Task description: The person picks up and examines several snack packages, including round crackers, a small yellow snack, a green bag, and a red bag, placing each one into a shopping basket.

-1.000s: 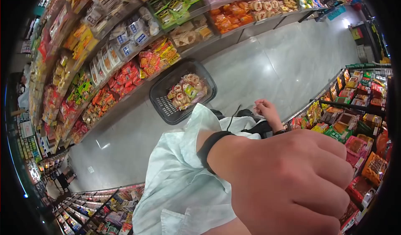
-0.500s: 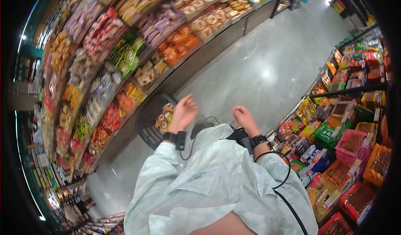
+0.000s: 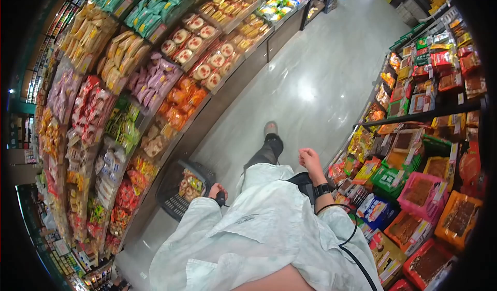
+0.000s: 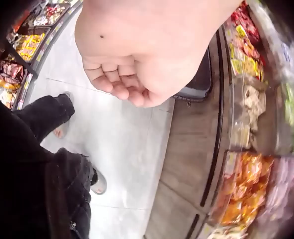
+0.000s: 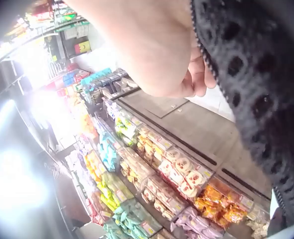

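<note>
My left hand (image 3: pixel 217 191) hangs by my side, overlapping the near edge of a dark plastic shopping basket (image 3: pixel 173 208) in the head view. Up close in the left wrist view, that hand (image 4: pixel 132 64) has loosely bent fingers with nothing in them. The basket stands on the floor against the shelf base and holds several snack packs (image 3: pixel 191 185). My right hand (image 3: pixel 309 160) is held in front of my waist, fingers loosely curled and empty, beside a black bag (image 3: pixel 303 185). In the right wrist view, dark patterned material (image 5: pixel 251 94) partly hides its fingers.
Tiered bins of wrapped snacks (image 3: pixel 178 102) line the left side of the aisle. Boxed and bagged foods (image 3: pixel 409 172) fill a display close on my right. A grey tiled floor (image 3: pixel 310 89) runs ahead between them. A black cable (image 3: pixel 347 234) loops over my right sleeve.
My left arm, raised close to the camera a second ago, has come down to my side. A foot has stepped forward; the basket now appears further left and lower in the head view.
</note>
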The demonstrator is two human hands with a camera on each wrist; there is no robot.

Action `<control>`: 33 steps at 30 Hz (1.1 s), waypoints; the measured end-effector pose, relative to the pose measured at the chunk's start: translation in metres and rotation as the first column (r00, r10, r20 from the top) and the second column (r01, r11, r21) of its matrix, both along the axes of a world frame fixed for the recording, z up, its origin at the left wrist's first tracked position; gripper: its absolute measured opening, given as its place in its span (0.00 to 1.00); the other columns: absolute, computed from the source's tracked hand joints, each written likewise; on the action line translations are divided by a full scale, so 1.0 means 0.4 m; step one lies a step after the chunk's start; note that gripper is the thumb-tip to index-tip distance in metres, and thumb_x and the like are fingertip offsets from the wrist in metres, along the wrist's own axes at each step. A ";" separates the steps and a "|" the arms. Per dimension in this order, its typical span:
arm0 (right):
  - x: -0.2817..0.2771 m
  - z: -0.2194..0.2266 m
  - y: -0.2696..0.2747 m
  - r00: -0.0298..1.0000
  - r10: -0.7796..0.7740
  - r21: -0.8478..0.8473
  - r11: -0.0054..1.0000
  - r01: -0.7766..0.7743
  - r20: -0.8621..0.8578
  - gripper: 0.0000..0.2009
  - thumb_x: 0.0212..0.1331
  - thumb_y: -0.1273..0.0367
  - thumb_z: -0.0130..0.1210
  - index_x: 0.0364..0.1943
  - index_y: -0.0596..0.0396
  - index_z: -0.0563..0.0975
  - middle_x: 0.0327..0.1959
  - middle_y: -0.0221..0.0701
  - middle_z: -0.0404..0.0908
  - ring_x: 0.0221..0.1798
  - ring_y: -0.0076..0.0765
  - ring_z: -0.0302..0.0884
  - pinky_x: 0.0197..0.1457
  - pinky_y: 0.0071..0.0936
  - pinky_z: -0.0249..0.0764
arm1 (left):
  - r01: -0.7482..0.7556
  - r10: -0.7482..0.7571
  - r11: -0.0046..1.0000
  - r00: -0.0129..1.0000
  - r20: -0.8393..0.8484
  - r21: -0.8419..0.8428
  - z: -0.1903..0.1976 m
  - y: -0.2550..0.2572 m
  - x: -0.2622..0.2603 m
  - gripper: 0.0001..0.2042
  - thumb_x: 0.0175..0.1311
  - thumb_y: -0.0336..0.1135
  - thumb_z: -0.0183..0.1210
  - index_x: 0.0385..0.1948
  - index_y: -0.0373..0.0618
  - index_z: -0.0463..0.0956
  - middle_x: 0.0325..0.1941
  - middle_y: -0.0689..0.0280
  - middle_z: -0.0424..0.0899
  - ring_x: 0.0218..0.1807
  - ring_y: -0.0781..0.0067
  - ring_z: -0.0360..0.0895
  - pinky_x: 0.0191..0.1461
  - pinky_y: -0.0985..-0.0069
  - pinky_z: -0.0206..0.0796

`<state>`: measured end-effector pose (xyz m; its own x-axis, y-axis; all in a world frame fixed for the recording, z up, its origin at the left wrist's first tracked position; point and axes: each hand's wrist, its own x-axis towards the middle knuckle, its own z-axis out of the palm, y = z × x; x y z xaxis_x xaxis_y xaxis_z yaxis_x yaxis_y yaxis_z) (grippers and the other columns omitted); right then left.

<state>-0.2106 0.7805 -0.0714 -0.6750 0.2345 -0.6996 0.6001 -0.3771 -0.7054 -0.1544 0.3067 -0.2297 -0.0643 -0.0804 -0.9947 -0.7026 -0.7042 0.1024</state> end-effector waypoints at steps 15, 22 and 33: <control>-0.580 0.108 0.132 0.987 0.163 0.022 0.986 -0.163 0.000 0.06 0.65 0.68 0.55 0.41 0.54 0.78 0.30 0.25 0.78 0.29 0.17 0.72 0.33 0.18 0.71 | 0.302 -0.337 0.939 0.731 -0.593 -0.161 0.295 0.486 -0.976 0.08 0.70 0.39 0.53 0.40 0.46 0.76 0.27 0.73 0.77 0.29 0.78 0.75 0.33 0.76 0.68; -0.888 0.087 0.158 0.914 0.406 -0.029 0.913 -0.406 -0.023 0.05 0.65 0.68 0.54 0.40 0.53 0.78 0.30 0.24 0.78 0.29 0.18 0.72 0.34 0.18 0.70 | 0.460 -0.437 0.886 0.780 -0.448 -0.062 -0.021 0.333 -0.802 0.13 0.68 0.40 0.50 0.22 0.48 0.71 0.20 0.68 0.73 0.23 0.73 0.72 0.28 0.73 0.65; -1.295 0.082 0.272 0.893 0.438 -0.140 0.883 -0.449 -0.101 0.05 0.66 0.68 0.53 0.39 0.53 0.77 0.29 0.23 0.76 0.30 0.18 0.70 0.36 0.17 0.69 | 0.908 -0.961 0.063 0.166 0.219 -0.413 0.215 0.291 -0.808 0.09 0.56 0.37 0.57 0.18 0.49 0.81 0.18 0.64 0.82 0.26 0.65 0.80 0.34 0.64 0.70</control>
<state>-0.7286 0.8894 -0.0386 -0.7273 -0.2079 -0.6541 0.6860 -0.1899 -0.7024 -0.4777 0.4231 -0.1439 -0.4653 -0.2096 -0.8600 -0.7172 0.6587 0.2276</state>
